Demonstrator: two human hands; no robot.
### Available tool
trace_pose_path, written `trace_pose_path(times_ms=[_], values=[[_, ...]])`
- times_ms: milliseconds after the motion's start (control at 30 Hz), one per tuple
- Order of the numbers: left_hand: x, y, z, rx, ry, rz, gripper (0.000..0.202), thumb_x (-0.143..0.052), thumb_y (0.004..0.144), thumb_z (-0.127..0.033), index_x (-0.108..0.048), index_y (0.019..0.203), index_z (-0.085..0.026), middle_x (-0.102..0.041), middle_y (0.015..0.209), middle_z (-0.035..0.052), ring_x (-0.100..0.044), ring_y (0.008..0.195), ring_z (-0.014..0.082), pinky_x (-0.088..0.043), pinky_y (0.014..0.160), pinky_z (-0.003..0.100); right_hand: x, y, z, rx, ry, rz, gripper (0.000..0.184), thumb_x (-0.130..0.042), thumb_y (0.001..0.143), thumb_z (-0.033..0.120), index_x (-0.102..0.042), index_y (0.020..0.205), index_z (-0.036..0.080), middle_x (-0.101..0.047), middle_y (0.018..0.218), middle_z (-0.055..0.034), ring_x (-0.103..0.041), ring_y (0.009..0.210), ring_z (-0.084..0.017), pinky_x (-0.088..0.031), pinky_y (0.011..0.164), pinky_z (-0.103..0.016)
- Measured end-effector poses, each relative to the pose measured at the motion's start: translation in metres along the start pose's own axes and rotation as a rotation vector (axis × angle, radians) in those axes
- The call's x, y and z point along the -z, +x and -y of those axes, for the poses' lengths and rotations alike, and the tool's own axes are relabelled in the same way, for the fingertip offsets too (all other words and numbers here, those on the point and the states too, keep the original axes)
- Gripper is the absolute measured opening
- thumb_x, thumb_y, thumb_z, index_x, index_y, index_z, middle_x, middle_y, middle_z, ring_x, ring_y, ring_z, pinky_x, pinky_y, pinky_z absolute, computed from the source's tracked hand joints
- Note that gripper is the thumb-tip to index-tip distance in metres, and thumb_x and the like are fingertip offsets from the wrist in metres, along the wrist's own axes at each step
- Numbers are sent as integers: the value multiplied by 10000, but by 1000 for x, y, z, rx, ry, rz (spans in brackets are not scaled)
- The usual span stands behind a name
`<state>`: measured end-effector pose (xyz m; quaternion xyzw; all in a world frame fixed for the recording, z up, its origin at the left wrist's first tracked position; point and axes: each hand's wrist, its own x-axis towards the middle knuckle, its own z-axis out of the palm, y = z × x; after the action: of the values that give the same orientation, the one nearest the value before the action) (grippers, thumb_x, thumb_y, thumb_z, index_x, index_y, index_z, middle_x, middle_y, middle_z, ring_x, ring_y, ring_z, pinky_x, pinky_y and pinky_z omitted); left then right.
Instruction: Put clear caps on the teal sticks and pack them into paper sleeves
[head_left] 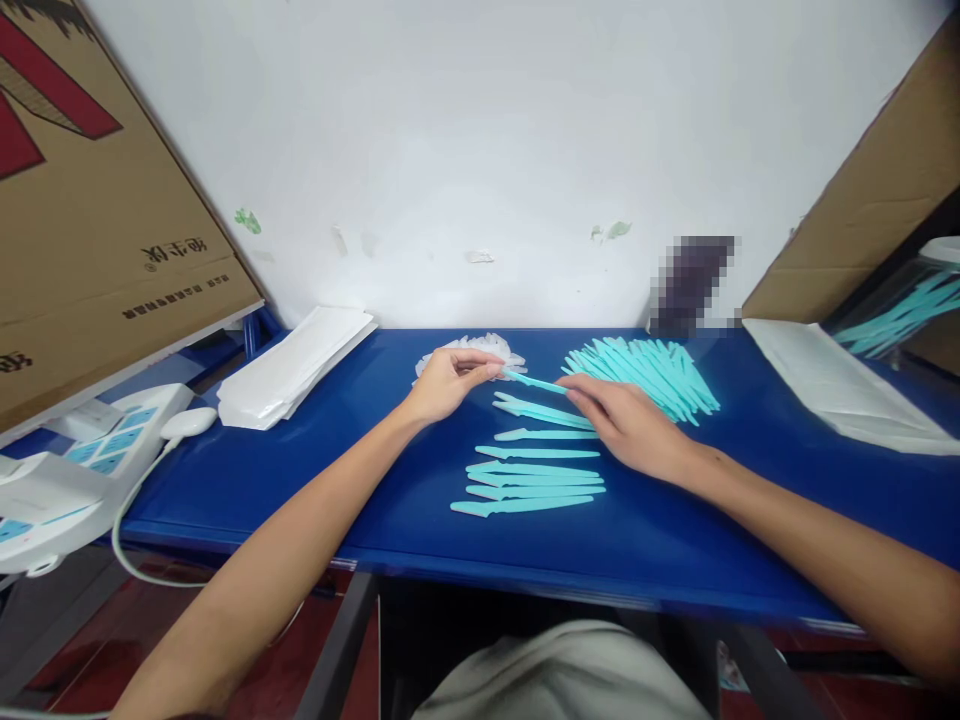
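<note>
A turquoise eyebrow razor [536, 382] is held level between my two hands, above the blue table. My right hand [626, 415] pinches its handle end. At the blade end, the fingers of my left hand [454, 380] are closed on the tip; whether a clear cap is also in them I cannot tell. Behind my left hand lies a heap of small clear plastic caps [480, 345]. A pile of turquoise razors [652, 375] sits beyond my right hand. Below the held razor, several more razors [536, 453] lie in a loose column, blade ends to the left.
White envelopes [296, 365] lie at the left and a white packet [847, 390] at the right. A white power strip [112, 450] with a cable stands far left under a leaning cardboard box [112, 200]. A clear jar [911, 300] of razors stands far right. A white wall closes the back.
</note>
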<state>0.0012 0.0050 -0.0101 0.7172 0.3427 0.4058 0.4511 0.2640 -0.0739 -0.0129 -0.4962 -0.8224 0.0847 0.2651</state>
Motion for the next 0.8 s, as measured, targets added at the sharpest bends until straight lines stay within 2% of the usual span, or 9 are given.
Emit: trace_pose_path(times_ms=[100,200,333,467,567,667,733,800], values=[[-6,-3,-4,-19,96,107,395,-732,852,-487,-789,1057,-154,-791,976,112,-731,917,253,-556,851,370,1,0,2,56,29,-5,385,-328,1062,381,-640,1214,215,-749,1048,-82,-694,898,-233,-478,769,-337],[-3,-4,-8,-132,335,139,357,-639,929,-477,-783,1090,-193,-775,1082,93,-702,987,250,-536,867,366,1,0,4,71,22,6,389,-341,1058,372,-641,1238,203,-732,1173,-101,-687,1010,-248,-494,841,-359],[18,-3,-5,-285,799,79,363,-473,1023,-376,-734,1194,-191,-713,1203,111,-601,1137,276,-444,1018,447,-2,0,2,56,-42,80,400,-353,1048,369,-667,1217,189,-723,1138,-115,-683,977,-247,-505,817,-371],[36,-2,7,-218,1164,97,360,-450,1009,-279,-696,1261,-206,-593,1328,152,-477,1228,339,-423,985,515,-5,0,2,52,-110,75,359,-414,1019,348,-718,1119,185,-721,1064,-117,-672,931,-245,-497,732,-360],[38,-2,11,-200,1252,115,315,-490,993,-300,-707,1207,-221,-553,1334,147,-457,1213,338,-420,960,508,-3,-1,7,9,-141,-11,267,-559,939,377,-744,1036,210,-731,1030,-90,-669,924,-249,-470,674,-340],[36,-1,10,-190,1290,108,276,-525,979,-312,-722,1141,-206,-567,1265,145,-473,1156,330,-416,935,495,0,-4,15,-49,-107,-106,253,-680,827,424,-744,960,218,-732,914,-57,-657,796,-221,-447,640,-330],[35,-2,7,-165,1301,119,264,-521,980,-296,-732,1108,-202,-583,1217,147,-484,1120,326,-415,915,484,3,-6,20,-7,-49,-96,252,-683,814,433,-732,913,206,-718,850,-50,-635,735,-200,-442,642,-329],[34,-2,4,-152,1290,143,248,-518,979,-279,-738,1065,-201,-607,1176,142,-495,1090,316,-414,901,465,3,-8,23,115,-5,-5,225,-626,867,398,-724,880,196,-706,815,-53,-616,721,-188,-441,664,-332]])
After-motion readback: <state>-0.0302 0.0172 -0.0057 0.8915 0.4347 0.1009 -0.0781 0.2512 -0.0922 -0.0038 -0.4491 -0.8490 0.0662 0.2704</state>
